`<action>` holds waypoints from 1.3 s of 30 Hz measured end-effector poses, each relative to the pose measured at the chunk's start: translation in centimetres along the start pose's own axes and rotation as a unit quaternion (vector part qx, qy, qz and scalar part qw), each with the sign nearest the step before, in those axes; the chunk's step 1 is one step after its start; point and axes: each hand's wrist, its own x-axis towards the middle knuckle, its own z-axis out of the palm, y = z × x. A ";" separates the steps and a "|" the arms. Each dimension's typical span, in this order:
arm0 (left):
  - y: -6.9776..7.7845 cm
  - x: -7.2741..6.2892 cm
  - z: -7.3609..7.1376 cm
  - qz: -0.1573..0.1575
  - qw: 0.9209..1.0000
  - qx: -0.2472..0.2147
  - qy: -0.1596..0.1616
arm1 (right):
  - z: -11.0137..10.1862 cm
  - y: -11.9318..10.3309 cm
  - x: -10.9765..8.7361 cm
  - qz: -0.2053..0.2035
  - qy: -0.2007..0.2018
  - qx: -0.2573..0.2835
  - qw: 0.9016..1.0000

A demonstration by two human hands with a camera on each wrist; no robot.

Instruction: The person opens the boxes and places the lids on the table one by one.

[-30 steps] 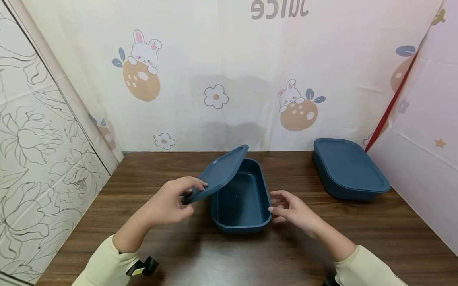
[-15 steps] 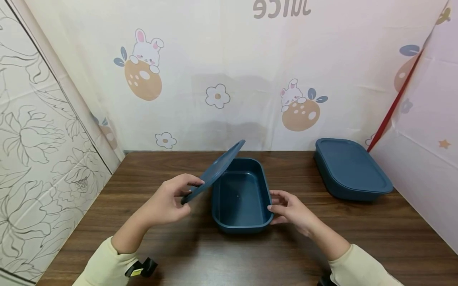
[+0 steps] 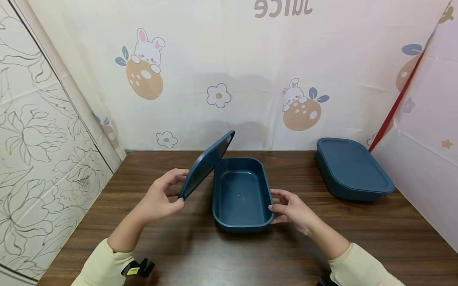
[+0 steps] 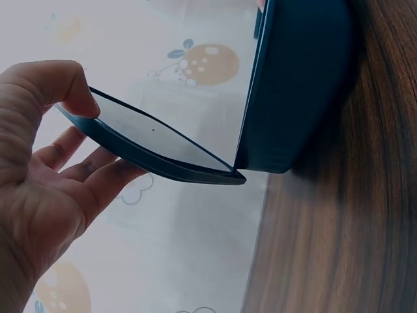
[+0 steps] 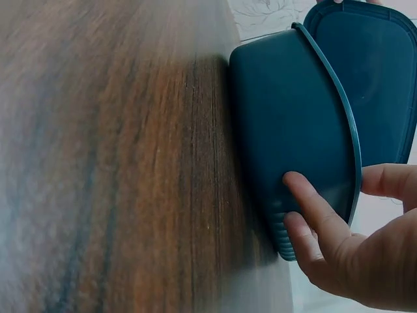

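A dark blue rectangular food container (image 3: pixel 241 194) sits uncovered on the table, its inside bare. Its matching lid (image 3: pixel 207 163) stands steeply tilted at the left side. My left hand (image 3: pixel 161 198) pinches the lid's near edge, thumb on the underside and fingers behind. In the left wrist view the lid's far end (image 4: pixel 225 175) meets or nearly meets the container's rim. At the right wall, my right hand (image 3: pixel 291 212) grips the container, its thumb over the rim and fingers against the outer wall (image 5: pixel 280 124).
A second dark blue container (image 3: pixel 354 167) with its lid on stands at the back right of the wooden table (image 3: pixel 229 258). Behind the table hangs a printed curtain (image 3: pixel 247 59). A floral panel (image 3: pixel 43 159) borders the left.
My left hand has shifted slightly left and tipped the lid up more steeply, turning its underside toward the container. My right hand has closed onto the container's right wall.
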 end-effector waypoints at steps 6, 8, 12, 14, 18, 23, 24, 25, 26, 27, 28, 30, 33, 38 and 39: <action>-0.5 -0.3 -0.4 -0.007 0.999 -0.042 0.027 | -0.1 0.0 0.1 0.000 0.002 0.007 1.000; -0.6 -0.4 -0.5 -0.004 0.997 -0.063 0.040 | 0.0 0.0 0.1 0.002 0.004 0.011 1.000; -1.0 -0.5 -0.8 0.009 0.992 -0.112 0.058 | 0.1 0.0 0.2 0.003 0.010 0.010 1.000; -1.1 -0.6 -0.9 0.007 0.989 -0.134 0.066 | 0.2 0.0 0.3 0.004 0.014 0.008 1.000; -1.3 -0.9 -1.0 -0.005 0.982 -0.167 0.093 | 0.2 0.0 0.4 0.006 0.021 0.007 1.000; -1.8 -1.2 -1.2 0.001 0.971 -0.212 0.112 | 0.2 -0.1 0.4 0.004 0.022 0.003 1.000; -1.9 -1.2 -1.2 0.000 0.969 -0.219 0.114 | 0.2 -0.1 0.4 0.004 0.023 0.004 1.000; -1.9 -1.3 -1.2 0.000 0.967 -0.226 0.117 | 0.2 -0.1 0.4 0.004 0.024 0.005 1.000; -2.0 -1.3 -1.2 -0.002 0.965 -0.232 0.119 | 0.2 -0.1 0.4 0.004 0.023 0.006 1.000; -2.1 -1.4 -1.2 -0.005 0.963 -0.238 0.123 | 0.2 -0.1 0.4 0.003 0.022 0.006 1.000; -2.1 -1.4 -1.2 -0.008 0.961 -0.243 0.128 | 0.2 -0.1 0.4 0.004 0.024 0.008 1.000; -2.2 -1.5 -1.2 -0.016 0.958 -0.252 0.138 | 0.3 0.0 0.3 0.001 0.026 0.009 1.000; -2.2 -1.7 -1.3 -0.036 0.949 -0.274 0.151 | 0.4 0.0 0.3 -0.005 0.026 0.010 1.000; -1.9 -2.2 -1.5 -0.089 0.933 -0.307 0.165 | 0.7 -0.1 0.3 -0.009 0.034 0.010 0.999; -1.9 -2.2 -1.6 -0.099 0.930 -0.311 0.169 | 0.7 -0.1 0.4 -0.010 0.034 0.010 0.999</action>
